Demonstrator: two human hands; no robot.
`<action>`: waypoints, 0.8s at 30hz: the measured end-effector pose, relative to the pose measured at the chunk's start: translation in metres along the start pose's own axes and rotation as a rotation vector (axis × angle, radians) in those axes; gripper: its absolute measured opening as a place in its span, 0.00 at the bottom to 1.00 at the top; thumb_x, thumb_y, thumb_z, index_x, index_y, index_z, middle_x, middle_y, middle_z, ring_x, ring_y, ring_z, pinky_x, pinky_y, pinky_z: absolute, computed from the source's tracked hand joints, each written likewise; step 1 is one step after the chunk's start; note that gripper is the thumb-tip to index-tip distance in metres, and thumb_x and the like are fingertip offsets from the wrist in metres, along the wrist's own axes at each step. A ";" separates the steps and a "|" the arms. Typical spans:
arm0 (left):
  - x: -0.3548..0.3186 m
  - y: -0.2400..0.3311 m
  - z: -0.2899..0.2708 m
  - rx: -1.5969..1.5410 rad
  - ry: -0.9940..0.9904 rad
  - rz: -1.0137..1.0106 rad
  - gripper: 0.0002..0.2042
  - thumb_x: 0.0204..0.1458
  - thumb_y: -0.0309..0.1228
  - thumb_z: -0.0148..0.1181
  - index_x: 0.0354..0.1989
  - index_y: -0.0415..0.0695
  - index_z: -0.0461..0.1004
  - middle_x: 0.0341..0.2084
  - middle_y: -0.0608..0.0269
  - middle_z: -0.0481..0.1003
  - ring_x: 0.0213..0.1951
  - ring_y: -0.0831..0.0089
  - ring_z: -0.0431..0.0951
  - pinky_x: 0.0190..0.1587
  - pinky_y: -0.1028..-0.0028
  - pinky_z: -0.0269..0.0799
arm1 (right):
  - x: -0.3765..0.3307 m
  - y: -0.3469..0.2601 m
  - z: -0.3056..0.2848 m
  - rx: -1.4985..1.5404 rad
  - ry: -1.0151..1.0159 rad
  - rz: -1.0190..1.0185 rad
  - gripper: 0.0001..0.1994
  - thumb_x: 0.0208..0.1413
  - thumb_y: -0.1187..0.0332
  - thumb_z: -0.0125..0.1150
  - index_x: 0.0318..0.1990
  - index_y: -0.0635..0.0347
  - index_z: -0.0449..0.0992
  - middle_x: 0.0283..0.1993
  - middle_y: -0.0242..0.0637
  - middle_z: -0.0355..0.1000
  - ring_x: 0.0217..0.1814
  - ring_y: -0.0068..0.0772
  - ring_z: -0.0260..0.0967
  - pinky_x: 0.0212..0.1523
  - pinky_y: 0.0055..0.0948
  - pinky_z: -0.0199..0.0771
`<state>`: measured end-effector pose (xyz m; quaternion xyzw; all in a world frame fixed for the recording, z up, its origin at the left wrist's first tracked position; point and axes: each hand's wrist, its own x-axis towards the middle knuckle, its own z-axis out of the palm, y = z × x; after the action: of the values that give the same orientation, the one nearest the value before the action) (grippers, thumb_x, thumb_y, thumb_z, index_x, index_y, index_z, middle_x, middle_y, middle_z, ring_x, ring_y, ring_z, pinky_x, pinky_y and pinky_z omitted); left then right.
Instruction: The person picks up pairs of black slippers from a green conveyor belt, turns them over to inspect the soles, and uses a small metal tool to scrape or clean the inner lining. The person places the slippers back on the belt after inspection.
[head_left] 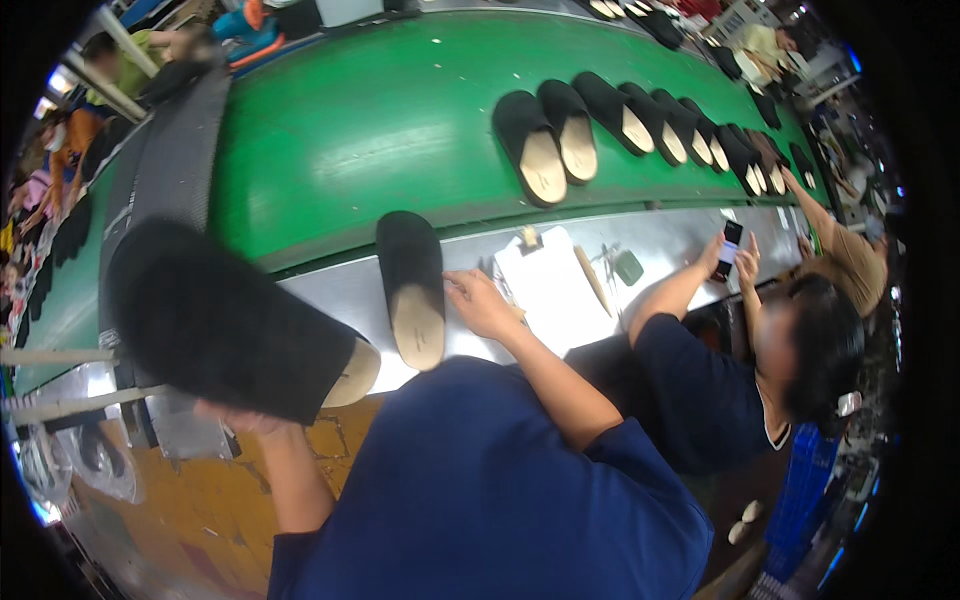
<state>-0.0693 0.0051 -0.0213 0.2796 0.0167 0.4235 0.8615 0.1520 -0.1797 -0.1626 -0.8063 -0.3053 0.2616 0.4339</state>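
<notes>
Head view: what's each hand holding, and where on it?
Left hand holds a black slipper from underneath, near its open heel end. Right hand holds nothing; it rests beside a second black slipper on the metal ledge.

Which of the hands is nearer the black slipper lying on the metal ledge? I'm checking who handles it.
Right. The right hand rests beside the slipper on the ledge, about touching it; the left hand is apart, holding another black slipper.

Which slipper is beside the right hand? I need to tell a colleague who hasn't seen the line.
Find the green conveyor belt, then the metal ledge along its near edge. There one black slipper lies alone, its tan insole toward the person, just left of the right hand. The other slippers sit in a row up on the belt.
</notes>
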 end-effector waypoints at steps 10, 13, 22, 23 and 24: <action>-0.021 -0.049 -0.062 0.232 0.142 -0.282 0.38 0.43 0.35 0.67 0.64 0.38 0.57 0.57 0.57 0.68 0.59 0.63 0.68 0.61 0.64 0.64 | -0.048 0.056 -0.053 -0.277 0.365 0.206 0.12 0.57 0.71 0.54 0.47 0.65 0.75 0.41 0.51 0.72 0.44 0.51 0.71 0.47 0.42 0.71; -0.011 -0.046 -0.055 0.322 0.016 -0.231 0.35 0.45 0.33 0.65 0.63 0.38 0.59 0.56 0.57 0.68 0.57 0.63 0.70 0.60 0.66 0.65 | -0.052 0.052 -0.057 -0.337 0.325 0.228 0.12 0.57 0.71 0.54 0.47 0.65 0.75 0.41 0.51 0.72 0.44 0.51 0.72 0.47 0.43 0.71; -0.038 -0.067 -0.046 0.769 0.054 -0.433 0.38 0.36 0.25 0.69 0.60 0.36 0.59 0.52 0.56 0.69 0.53 0.67 0.70 0.56 0.68 0.67 | -0.062 0.045 -0.044 -0.666 -0.005 0.375 0.22 0.48 0.70 0.60 0.54 0.56 0.68 0.46 0.51 0.70 0.46 0.53 0.73 0.44 0.45 0.74; -0.038 -0.069 -0.048 0.666 0.033 -0.392 0.38 0.36 0.24 0.69 0.60 0.35 0.59 0.51 0.56 0.69 0.53 0.67 0.70 0.56 0.68 0.67 | -0.067 0.048 -0.044 -0.648 -0.023 0.369 0.27 0.46 0.70 0.61 0.57 0.55 0.65 0.48 0.52 0.69 0.47 0.55 0.73 0.45 0.46 0.74; -0.027 -0.059 -0.040 0.812 -0.080 -0.503 0.38 0.38 0.23 0.69 0.61 0.36 0.57 0.51 0.55 0.69 0.52 0.67 0.70 0.55 0.68 0.67 | -0.068 0.051 -0.043 -0.603 0.002 0.415 0.28 0.46 0.71 0.61 0.58 0.55 0.63 0.47 0.53 0.70 0.48 0.56 0.72 0.47 0.47 0.73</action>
<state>-0.0548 -0.0246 -0.0899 0.5969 0.2150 0.1502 0.7583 0.1489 -0.2739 -0.1754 -0.9431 -0.1980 0.2413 0.1147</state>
